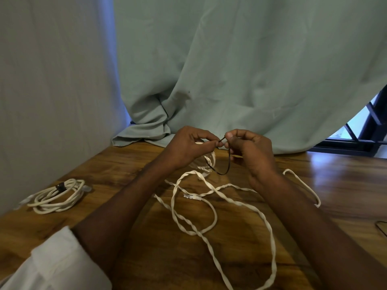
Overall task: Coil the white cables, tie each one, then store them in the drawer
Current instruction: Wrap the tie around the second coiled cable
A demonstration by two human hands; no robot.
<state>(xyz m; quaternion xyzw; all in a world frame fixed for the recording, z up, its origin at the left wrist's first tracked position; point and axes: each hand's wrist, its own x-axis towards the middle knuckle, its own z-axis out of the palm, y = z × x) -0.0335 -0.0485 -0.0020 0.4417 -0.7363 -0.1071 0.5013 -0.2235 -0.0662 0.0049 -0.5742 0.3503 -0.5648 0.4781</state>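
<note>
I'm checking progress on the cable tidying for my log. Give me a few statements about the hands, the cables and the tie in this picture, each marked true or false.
1. Both hands pinch a thin black tie between them. True: the left hand and right hand hold it above the wooden table.
2. A coiled white cable with a dark tie around it lies at the table's left. True.
3. The loose white cable is already coiled and tied. False: it sprawls in open loops across the table.
4. Its connector hangs off the table edge. False: it lies on the tabletop between the forearms.
5. An open drawer is visible. False: none shows.
</note>
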